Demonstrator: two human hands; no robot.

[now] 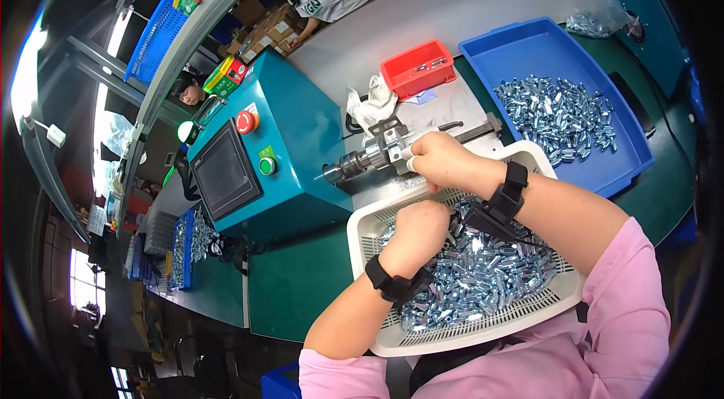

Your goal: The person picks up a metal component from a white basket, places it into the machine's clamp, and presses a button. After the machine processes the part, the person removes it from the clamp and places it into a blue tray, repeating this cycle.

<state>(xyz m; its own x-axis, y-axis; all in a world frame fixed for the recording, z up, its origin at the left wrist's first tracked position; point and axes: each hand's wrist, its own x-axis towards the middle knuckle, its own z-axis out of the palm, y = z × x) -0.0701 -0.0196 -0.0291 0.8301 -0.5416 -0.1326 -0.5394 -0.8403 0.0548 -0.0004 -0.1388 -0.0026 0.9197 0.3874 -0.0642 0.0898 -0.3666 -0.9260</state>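
Observation:
My right hand (446, 163) is at the metal clamping fixture (391, 144), its fingers bent together beside it. White covers show on its fingertips; whatever they pinch is hidden. A drill-like spindle (353, 166) points at the fixture from the teal machine. My left hand (422, 227) is curled over the cream plastic basket (360, 248), knuckles up, with its fingers out of sight below. Many small shiny metal sleeves (483, 274) fill this basket, which rests against my lap. Black bands with small devices circle both wrists.
The teal machine (302, 135) carries a dark screen (226, 169), a red button (246, 122) and a green button (268, 166). Beyond the fixture are a white cloth (371, 106) and a red bin (421, 82). At right, a blue tray (490, 52) holds more metal parts. Two people are behind the bench.

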